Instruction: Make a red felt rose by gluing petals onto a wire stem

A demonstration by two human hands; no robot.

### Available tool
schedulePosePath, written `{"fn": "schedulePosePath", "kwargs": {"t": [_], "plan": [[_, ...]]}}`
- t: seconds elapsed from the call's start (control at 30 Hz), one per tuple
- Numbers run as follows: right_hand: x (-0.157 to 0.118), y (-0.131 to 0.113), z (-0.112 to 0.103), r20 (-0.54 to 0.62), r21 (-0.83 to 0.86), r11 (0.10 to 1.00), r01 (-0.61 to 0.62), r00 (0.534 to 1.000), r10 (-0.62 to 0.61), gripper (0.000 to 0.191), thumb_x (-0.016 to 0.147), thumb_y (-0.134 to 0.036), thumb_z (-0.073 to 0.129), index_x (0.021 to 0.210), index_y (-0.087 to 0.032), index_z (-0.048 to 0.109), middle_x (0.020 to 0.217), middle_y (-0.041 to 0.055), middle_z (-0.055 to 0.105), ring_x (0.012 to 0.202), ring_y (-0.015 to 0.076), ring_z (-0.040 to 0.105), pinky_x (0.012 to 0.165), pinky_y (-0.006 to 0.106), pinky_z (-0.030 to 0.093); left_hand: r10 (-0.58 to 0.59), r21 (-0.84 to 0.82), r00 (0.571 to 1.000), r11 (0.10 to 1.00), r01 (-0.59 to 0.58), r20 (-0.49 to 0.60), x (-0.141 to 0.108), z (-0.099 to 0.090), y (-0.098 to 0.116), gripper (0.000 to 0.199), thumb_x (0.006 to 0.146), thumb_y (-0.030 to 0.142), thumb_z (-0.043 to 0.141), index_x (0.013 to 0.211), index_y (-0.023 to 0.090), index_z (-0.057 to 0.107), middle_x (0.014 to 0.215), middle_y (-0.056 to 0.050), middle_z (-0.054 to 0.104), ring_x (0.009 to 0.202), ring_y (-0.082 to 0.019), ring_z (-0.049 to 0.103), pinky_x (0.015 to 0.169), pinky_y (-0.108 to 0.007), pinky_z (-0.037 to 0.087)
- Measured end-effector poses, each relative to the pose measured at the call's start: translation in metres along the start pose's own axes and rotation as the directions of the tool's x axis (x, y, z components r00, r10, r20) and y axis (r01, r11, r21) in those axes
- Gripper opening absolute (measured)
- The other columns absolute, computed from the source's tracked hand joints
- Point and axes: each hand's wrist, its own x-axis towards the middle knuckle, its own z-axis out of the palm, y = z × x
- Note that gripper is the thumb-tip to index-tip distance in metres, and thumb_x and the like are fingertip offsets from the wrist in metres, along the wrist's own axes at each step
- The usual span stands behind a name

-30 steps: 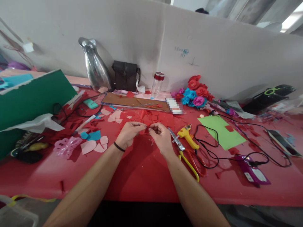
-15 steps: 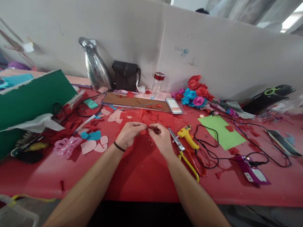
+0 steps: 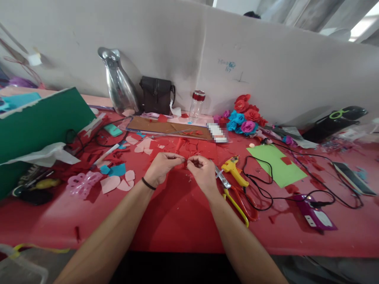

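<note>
My left hand (image 3: 162, 169) and my right hand (image 3: 201, 173) meet fingertip to fingertip over the middle of the red table (image 3: 177, 225). Both are pinched closed around something too small to make out, possibly a bit of red material. Behind the fingers lie red paper scraps (image 3: 195, 146). Scissors with yellow and red handles (image 3: 235, 205) rest just right of my right hand, beside a yellow glue gun (image 3: 235, 172). Pink paper petals (image 3: 111, 184) and blue pieces (image 3: 117, 169) lie left of my left hand.
A green board (image 3: 47, 130) leans at the left. Along the wall stand a metal jug (image 3: 120, 85), a dark bag (image 3: 156, 94), a glass jar (image 3: 196, 106) and paper flowers (image 3: 247, 114). Black cords run to a purple power strip (image 3: 316, 215) near green paper (image 3: 278, 163).
My right hand has shifted slightly right and now covers the scissors' tip. The fingertips of both hands have moved a little to the right.
</note>
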Motion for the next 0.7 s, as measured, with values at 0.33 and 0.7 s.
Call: {"fn": "schedulePosePath", "kwargs": {"t": [0.33,0.7], "plan": [[0.0030,0.0013,0.0005,-0.010,0.123,0.992,-0.030,0.999,0.032,0.008,0.062,-0.026,0.060,0.064,-0.019,0.063,0.060,-0.0024,0.062,0.058,0.0132,0.055,0.058,0.024,0.043,-0.005,-0.030,1.000,1.000,0.006,0.021,0.0037,-0.0039,-0.0038,0.012,0.053,0.024,0.073,0.060,0.014,0.070,0.054,-0.001,0.062,0.041,-0.004,0.033,0.041,-0.022,0.022],[0.0081,-0.0048,-0.0027,-0.020,0.425,0.874,-0.236,0.963,0.270,0.017,0.055,-0.031,0.066,0.064,-0.019,0.060,0.056,-0.0049,0.058,0.050,0.0101,0.052,0.051,0.022,0.038,-0.011,-0.006,0.991,1.000,0.012,0.133,0.0015,-0.0069,-0.0005,0.023,0.048,0.027,0.079,0.066,0.016,0.070,0.063,-0.002,0.066,0.051,-0.009,0.052,0.048,-0.021,0.037]]}}
